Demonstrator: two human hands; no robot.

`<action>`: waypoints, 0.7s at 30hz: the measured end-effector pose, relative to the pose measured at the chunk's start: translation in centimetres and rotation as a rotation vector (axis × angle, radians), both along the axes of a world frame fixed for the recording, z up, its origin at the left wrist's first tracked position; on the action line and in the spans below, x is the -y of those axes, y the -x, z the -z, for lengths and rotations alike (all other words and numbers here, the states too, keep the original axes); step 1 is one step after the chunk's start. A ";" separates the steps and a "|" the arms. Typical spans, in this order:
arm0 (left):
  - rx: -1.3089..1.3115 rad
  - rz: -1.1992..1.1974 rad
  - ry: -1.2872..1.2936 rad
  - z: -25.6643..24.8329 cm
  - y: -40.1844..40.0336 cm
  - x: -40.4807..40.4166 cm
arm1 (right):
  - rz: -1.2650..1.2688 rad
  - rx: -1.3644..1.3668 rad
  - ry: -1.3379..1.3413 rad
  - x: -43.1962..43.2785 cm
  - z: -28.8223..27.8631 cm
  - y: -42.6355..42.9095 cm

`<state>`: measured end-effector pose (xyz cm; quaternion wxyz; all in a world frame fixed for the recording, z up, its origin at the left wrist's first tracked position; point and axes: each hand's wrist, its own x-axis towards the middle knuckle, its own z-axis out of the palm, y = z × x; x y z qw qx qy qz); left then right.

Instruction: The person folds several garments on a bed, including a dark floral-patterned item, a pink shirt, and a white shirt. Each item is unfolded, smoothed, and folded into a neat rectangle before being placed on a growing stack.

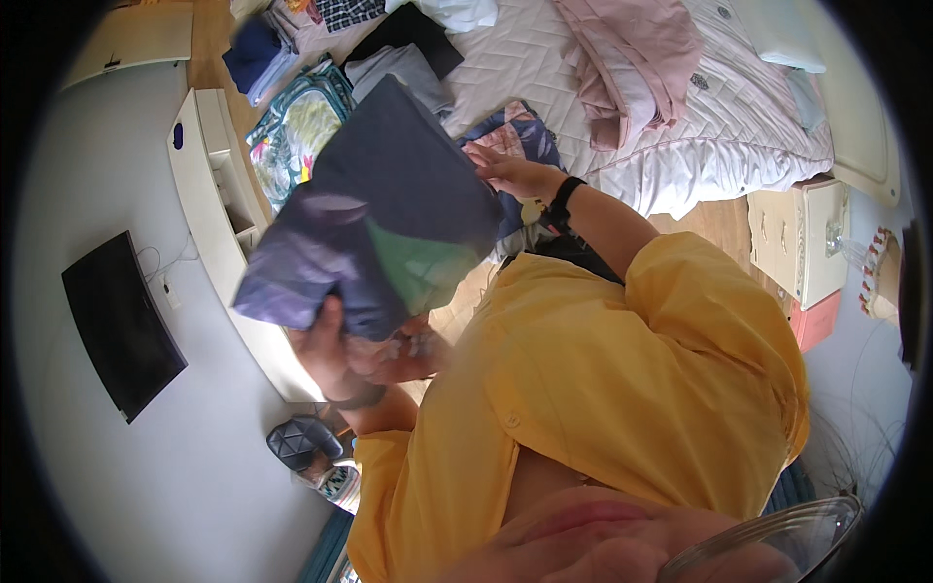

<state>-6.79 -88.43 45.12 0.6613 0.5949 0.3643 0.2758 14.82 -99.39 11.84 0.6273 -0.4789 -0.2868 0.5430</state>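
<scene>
A folded dark blue fabric bundle (415, 160), with purple and green printed patches, is held up before my chest. My left hand (328, 350) grips its lower left edge, thumb on the near face and the other fingers partly hidden. Blurred pinkish fabric hangs beside that hand; I cannot tell whether it belongs to the bundle. At the bundle's right edge my right hand (517, 175) has its fingers stretched out, the tips against or just beside the cloth. Behind that hand, a blue and pink patterned cloth (536, 135) lies on the bed's near edge.
The bed (503, 65) has a white quilted cover, with a pink bedding heap (641, 58) on it. Folded clothes (408, 65) and a teal-edged printed textile (299, 131) lie to the left. A white low cabinet (226, 240), a wall-mounted television (124, 328) and a nightstand (798, 233) flank me.
</scene>
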 end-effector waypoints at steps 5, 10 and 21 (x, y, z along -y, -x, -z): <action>0.121 -0.289 0.200 4.4 7.5 -5.7 | -0.101 -1.118 0.477 -1.7 -4.6 2.8; 0.259 0.052 0.792 9.4 10.9 -6.3 | -0.207 -0.540 0.208 -1.7 1.6 5.5; -0.227 0.341 1.187 29.3 13.3 -6.7 | 0.081 -0.460 0.733 8.0 -2.2 1.8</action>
